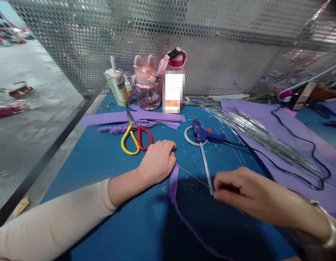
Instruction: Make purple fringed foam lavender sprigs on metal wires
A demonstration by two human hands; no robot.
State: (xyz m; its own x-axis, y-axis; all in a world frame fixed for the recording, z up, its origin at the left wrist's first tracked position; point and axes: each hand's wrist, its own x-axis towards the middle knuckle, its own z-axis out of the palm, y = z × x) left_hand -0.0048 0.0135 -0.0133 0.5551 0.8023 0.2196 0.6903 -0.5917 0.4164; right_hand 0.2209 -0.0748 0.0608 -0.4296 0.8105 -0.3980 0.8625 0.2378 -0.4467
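Curled fingers of my left hand point(159, 161) pinch the top end of a long purple strip point(173, 185) on the blue table. From there a thin wire point(193, 176) runs right to my right hand point(237, 192), whose fingers are closed on it and slightly blurred. Just above my right hand lies a clear glue stick point(205, 165), fitted in a blue glue gun point(210, 136) that rests on a white ring point(188, 137). Scissors with yellow and red handles point(132, 125) lie beyond my left hand.
Purple paper strips point(110, 119) and a fuzzy purple piece point(113, 128) lie behind the scissors. A drink carton point(117, 88), a pink bottle point(148, 90) and a lit screen point(172, 90) stand at the back. Wires point(266, 137) lie on purple sheets at right, crossed by a black cord point(295, 137).
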